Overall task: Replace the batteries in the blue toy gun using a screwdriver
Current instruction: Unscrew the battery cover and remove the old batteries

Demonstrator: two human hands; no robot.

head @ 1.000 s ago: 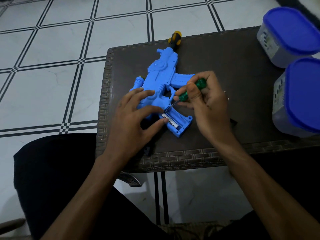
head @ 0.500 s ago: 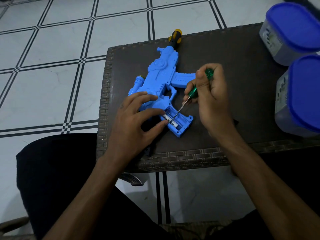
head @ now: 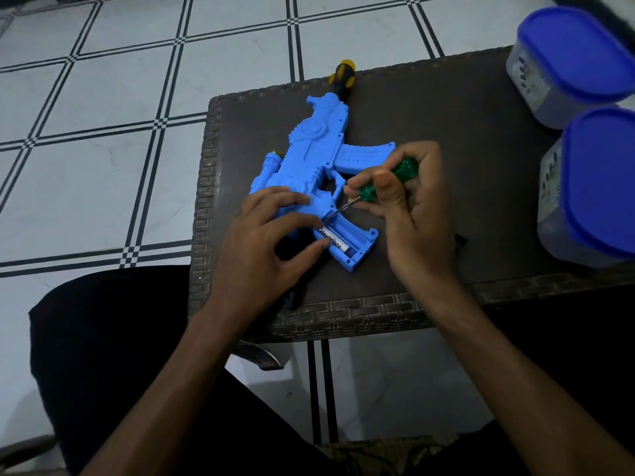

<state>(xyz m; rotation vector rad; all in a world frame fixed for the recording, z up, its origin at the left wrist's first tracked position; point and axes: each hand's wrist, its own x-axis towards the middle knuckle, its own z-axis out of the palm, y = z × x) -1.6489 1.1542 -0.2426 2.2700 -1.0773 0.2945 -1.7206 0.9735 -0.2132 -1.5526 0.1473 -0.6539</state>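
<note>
The blue toy gun (head: 311, 156) lies flat on the dark wicker table (head: 446, 132), its grip toward me with the battery compartment (head: 350, 237) uncovered. A white-labelled battery (head: 333, 240) sits in the compartment's left slot. My left hand (head: 266, 245) rests on the gun's rear body, index finger and thumb touching either side of the battery's upper end. My right hand (head: 409, 214) grips a green-handled screwdriver (head: 385, 183); its thin metal tip points down-left into the top of the compartment, next to the battery's end.
Two grey containers with blue lids (head: 570, 60) (head: 598, 187) stand at the table's right edge. The gun's yellow-and-black muzzle (head: 342, 73) reaches the table's far edge. A dark object (head: 292, 297) lies under my left hand near the front edge. Tiled floor lies to the left.
My right hand has tilted the screwdriver flatter and drawn its tip from the middle of the compartment up to the battery's top end. My left hand has barely moved.
</note>
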